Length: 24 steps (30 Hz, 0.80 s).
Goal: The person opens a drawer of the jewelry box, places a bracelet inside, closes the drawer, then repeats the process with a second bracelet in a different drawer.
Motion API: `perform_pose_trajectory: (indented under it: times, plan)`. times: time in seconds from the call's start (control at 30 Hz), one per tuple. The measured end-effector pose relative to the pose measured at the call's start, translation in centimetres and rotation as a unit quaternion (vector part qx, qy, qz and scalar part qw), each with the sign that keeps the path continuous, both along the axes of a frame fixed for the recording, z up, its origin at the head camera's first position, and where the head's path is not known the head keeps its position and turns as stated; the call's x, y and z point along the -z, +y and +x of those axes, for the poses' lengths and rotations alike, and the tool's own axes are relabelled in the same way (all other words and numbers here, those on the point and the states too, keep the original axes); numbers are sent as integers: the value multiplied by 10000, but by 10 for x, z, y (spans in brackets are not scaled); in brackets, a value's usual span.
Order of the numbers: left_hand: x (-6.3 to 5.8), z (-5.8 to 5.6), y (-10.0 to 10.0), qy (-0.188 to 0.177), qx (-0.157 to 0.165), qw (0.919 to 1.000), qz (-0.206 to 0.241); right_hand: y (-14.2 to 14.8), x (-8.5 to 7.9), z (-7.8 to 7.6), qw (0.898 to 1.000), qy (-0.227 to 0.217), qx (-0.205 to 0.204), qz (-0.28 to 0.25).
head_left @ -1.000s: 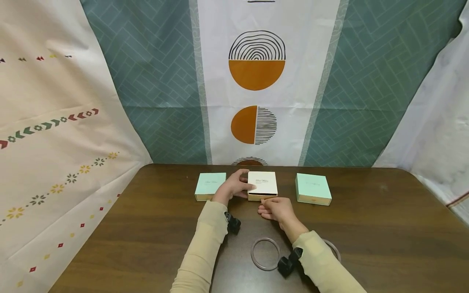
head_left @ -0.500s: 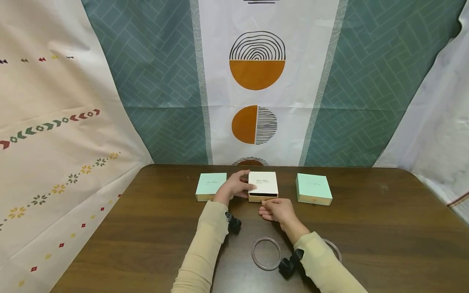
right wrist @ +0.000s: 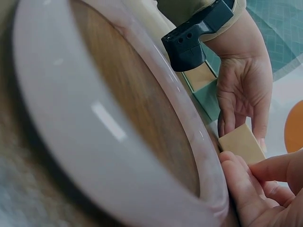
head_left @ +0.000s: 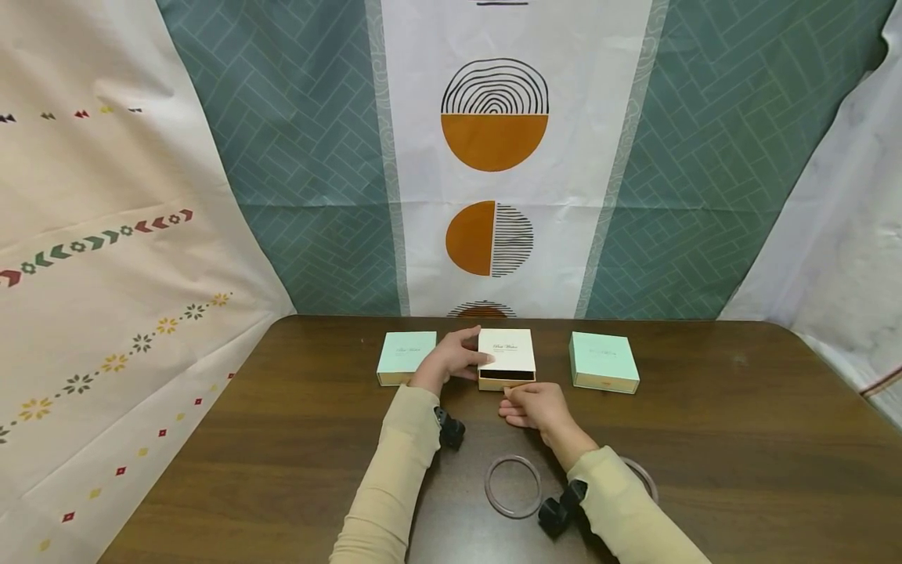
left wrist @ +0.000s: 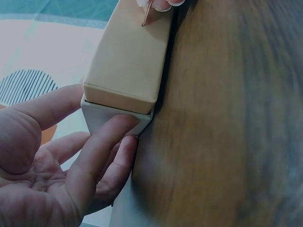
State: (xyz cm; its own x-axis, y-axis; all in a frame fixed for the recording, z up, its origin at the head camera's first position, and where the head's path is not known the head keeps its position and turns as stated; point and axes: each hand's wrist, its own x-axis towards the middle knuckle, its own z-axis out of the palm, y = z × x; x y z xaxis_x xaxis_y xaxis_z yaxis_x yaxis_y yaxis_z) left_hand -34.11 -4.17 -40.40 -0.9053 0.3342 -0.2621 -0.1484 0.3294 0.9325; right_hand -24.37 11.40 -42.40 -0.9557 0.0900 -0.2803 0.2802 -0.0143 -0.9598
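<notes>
A white drawer-style gift box (head_left: 506, 348) lies on the table, its cream drawer (left wrist: 125, 61) pulled slightly out toward me. A dark gap shows along the cover's front edge in the head view. My left hand (head_left: 451, 359) holds the cover from the left side, thumb on top. With thumb and fingertips, my right hand (head_left: 535, 405) pinches the small pull tab (left wrist: 146, 16) on the drawer front. A pale pinkish bangle (head_left: 488, 486) lies nearer me; it looms large in the right wrist view.
Mint green gift boxes stand on both sides, the left box (head_left: 406, 356) partly behind my left hand and the right box (head_left: 604, 362) farther off. A second bangle (head_left: 647, 476) is partly hidden by my right sleeve. The brown table (head_left: 247, 470) meets a patterned cloth (head_left: 338, 258) behind.
The drawer has slid a little out of the white cover toward me, widening the dark gap. My right hand has shifted slightly with the tab; my left hand keeps its place.
</notes>
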Motion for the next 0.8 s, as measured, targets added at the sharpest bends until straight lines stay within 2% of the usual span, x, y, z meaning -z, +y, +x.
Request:
perform_pose_trajectory:
  times: [0.5,0.8]
  plan:
    - [0,0,-1,17,-17,10000,3,0,0,4,9999,59,-63,131]
    - [-2,2,-1,60,114,9999,5,0,-2,8,9998,63,-32,210]
